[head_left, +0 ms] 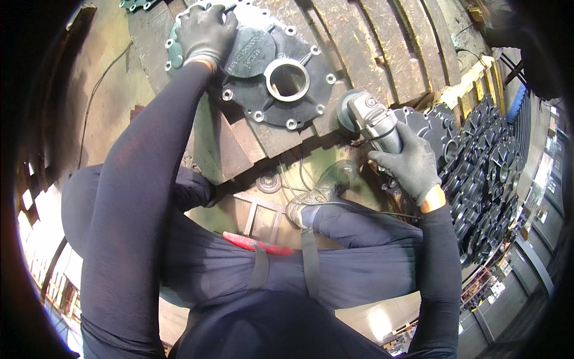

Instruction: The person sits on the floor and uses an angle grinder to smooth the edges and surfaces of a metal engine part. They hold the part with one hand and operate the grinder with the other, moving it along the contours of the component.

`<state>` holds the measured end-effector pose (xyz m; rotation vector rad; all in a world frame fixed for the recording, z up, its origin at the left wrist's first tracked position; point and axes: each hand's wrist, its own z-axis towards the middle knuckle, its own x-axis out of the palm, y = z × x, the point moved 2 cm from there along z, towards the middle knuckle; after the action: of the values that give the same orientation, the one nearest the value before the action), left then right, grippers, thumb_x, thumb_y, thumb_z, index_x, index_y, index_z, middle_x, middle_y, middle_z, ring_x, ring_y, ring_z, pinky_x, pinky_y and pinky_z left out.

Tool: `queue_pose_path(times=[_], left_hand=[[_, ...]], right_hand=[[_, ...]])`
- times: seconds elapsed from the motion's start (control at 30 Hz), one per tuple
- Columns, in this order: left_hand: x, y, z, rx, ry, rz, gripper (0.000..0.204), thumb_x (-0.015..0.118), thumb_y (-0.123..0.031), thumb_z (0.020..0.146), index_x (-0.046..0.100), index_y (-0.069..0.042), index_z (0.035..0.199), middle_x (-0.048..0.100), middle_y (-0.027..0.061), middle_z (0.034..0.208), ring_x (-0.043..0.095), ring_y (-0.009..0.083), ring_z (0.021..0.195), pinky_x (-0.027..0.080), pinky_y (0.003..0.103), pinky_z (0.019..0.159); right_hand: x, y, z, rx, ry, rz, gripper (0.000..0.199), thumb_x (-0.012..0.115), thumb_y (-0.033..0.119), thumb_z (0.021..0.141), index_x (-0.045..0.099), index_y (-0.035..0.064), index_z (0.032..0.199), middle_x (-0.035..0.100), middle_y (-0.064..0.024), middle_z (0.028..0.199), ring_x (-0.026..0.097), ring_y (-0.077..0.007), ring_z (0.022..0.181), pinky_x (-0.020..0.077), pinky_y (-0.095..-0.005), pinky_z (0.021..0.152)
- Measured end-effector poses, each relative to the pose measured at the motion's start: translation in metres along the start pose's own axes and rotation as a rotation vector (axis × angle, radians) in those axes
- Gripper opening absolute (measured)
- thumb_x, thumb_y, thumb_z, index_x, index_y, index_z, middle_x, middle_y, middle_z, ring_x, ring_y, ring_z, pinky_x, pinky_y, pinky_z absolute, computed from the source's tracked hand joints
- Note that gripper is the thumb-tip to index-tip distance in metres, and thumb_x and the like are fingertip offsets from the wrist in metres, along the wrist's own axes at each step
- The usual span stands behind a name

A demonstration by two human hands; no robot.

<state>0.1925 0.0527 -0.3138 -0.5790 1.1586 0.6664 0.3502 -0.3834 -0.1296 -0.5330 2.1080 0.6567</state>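
A dark metal casting (246, 99), like a housing cover with a round bored hole and bolt bosses round its rim, lies on the wooden boards in front of me. My left hand (206, 35), in a grey glove, grips its far left part with bent fingers. My right hand (411, 164), gloved too, is wrapped round the body of an angle grinder (376, 122). The grinder's disc (345, 112) stands just right of the casting, apart from its edge. Whether the disc is spinning, I cannot tell.
Many similar dark castings (487, 179) are piled at the right. A thin cable (371, 212) runs past my right leg. Below the boards lie a round disc-like part (268, 182) and a metal frame (254, 215). Slatted planks (359, 42) stretch away at the far side.
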Motion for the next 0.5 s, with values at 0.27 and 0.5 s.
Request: queue_pose_path(times=[0.27, 0.5], left_hand=[[-0.019, -0.014, 0.0, -0.082, 0.135, -0.038, 0.052, 0.07, -0.059, 0.095, 0.086, -0.024, 0.13, 0.073, 0.0216, 0.137, 0.065, 0.0429, 0.134, 0.049, 0.059, 0.115], [-0.023, -0.018, 0.0, -0.085, 0.157, -0.036, 0.051, 0.07, -0.059, 0.096, 0.086, -0.024, 0.13, 0.073, 0.0219, 0.138, 0.065, 0.0424, 0.134, 0.049, 0.059, 0.113]], right_hand=[[-0.004, 0.002, 0.033, 0.031, 0.023, 0.142, 0.078, 0.097, 0.046, 0.081, 0.072, 0.0057, 0.144, 0.081, -0.0248, 0.122, 0.08, -0.0397, 0.113, 0.0612, -0.0494, 0.1], [-0.002, 0.009, 0.044, 0.025, 0.045, 0.074, 0.078, 0.098, 0.039, 0.08, 0.071, 0.0014, 0.144, 0.081, -0.0266, 0.122, 0.081, -0.0384, 0.115, 0.0613, -0.046, 0.101]])
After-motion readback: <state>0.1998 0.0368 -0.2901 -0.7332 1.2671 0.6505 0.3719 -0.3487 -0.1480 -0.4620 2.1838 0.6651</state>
